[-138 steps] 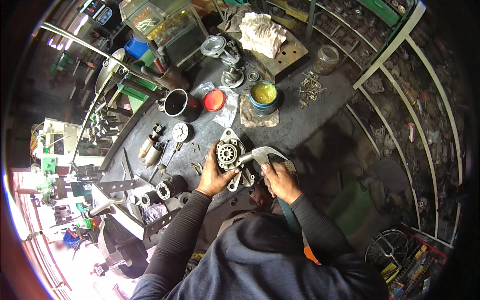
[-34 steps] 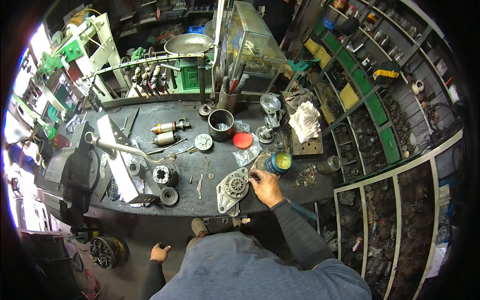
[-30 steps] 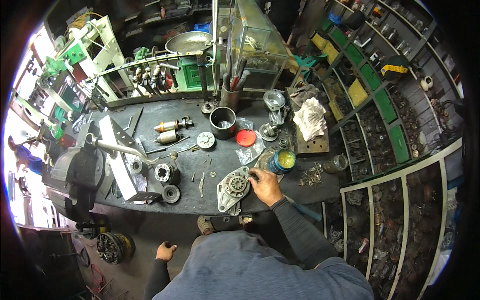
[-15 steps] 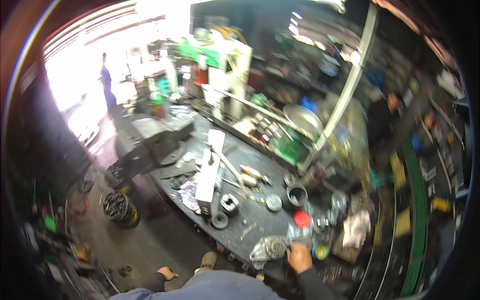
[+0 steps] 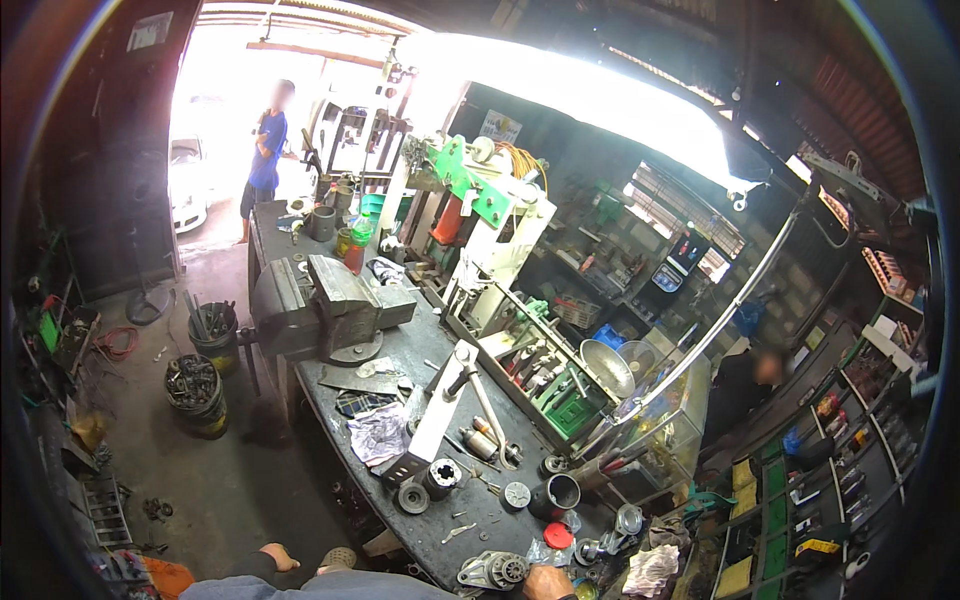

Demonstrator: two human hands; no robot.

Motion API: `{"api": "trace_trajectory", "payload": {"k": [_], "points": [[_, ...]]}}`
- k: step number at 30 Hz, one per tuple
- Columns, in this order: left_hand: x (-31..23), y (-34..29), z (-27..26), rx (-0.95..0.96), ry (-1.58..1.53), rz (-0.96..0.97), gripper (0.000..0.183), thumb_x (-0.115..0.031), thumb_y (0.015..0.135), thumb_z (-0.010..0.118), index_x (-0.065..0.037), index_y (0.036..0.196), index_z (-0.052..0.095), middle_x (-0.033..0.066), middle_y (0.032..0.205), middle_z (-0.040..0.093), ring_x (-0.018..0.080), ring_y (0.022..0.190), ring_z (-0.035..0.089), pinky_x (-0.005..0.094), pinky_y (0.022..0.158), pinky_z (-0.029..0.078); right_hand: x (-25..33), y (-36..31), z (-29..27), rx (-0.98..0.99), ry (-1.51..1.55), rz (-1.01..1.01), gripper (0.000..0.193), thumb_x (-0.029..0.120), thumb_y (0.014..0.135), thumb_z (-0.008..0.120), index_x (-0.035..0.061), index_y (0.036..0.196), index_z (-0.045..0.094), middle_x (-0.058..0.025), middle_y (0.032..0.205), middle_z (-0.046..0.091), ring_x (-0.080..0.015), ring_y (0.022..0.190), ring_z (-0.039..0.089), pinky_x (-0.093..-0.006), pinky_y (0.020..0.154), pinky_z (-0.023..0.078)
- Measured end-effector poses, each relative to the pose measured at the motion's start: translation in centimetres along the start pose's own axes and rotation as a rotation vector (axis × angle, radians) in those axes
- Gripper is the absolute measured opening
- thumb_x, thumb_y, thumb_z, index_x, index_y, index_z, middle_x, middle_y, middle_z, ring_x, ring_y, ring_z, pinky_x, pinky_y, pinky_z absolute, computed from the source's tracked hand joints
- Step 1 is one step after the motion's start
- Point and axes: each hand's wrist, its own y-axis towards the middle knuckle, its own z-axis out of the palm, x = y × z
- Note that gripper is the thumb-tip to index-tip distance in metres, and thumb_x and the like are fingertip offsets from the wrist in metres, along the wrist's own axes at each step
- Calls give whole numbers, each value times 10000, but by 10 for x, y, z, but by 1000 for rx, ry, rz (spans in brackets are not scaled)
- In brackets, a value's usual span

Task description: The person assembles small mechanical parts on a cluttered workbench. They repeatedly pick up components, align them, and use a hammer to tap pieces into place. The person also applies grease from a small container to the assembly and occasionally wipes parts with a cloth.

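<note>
At the lower edge, my right hand (image 5: pixel 548 583) is at the right end of a grey cast-metal housing (image 5: pixel 494 570) on the bench's near edge. The housing has a ribbed round end. My hand is cut off by the picture's edge, and whether it grips the housing is hidden. My left hand (image 5: pixel 281 557) hangs low beside my body, away from the bench, its fingers too small to read. Close to the housing are a red lid (image 5: pixel 557 537), a clear plastic bag (image 5: pixel 545 553) and a dark metal cylinder (image 5: pixel 556 496).
A dark workbench (image 5: pixel 440 535) carries a large vise (image 5: pixel 335 305), a white metal beam (image 5: pixel 440 410) and several loose parts. Behind stands a green-and-white press (image 5: pixel 485 235). Buckets of scrap (image 5: pixel 197 393) stand on the left floor. One person in blue (image 5: pixel 268 150) stands at the bright doorway; another (image 5: pixel 745 390) is at right.
The view has swung upward and sharpened, so the bench front and both my hands sit lower in the picture. My right hand stays beside the cast-metal housing.
</note>
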Motion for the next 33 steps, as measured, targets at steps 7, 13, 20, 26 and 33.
{"api": "trace_trajectory", "payload": {"k": [7, 13, 20, 26, 33], "points": [[13, 17, -19, 99, 198, -9, 875, -721, 921, 744, 21, 1385, 728, 287, 1498, 651, 413, 1434, 603, 477, 1163, 504, -39, 3, 51, 39, 35, 91, 430, 351, 983, 593, -12, 897, 808, -299, 992, 786, -506, 975, 767, -602, 897, 605], [7, 37, -40, 90, 255, 31, 862, -726, 944, 718, 24, 1368, 738, 294, 1478, 663, 417, 1432, 604, 474, 1155, 505, -2, -11, 16, -34, 72, 212, 492, 392, 981, 568, -32, 881, 795, -329, 926, 768, -517, 919, 763, -608, 899, 597], [-31, 52, -60, -33, 118, 168, 820, -636, 916, 791, 41, 1374, 727, 271, 1491, 664, 404, 1424, 615, 470, 1182, 503, 27, -27, 7, -217, 29, 268, 368, 359, 940, 610, 45, 878, 791, -252, 867, 788, -454, 805, 782, -582, 750, 631], [-38, 46, -66, -1, 225, 172, 826, -649, 947, 740, 42, 1398, 714, 272, 1494, 661, 405, 1440, 601, 468, 1198, 484, 24, -23, 24, -265, 64, 321, 394, 386, 946, 624, 57, 822, 802, -253, 811, 771, -461, 763, 771, -591, 700, 623], [-22, 24, -72, 13, 182, 160, 719, -621, 959, 727, -3, 1322, 774, 259, 1428, 705, 415, 1367, 653, 498, 1139, 525, 21, -42, 19, -275, 106, 286, 404, 347, 1041, 584, 24, 879, 764, -264, 826, 752, -466, 767, 741, -589, 716, 601]]}}
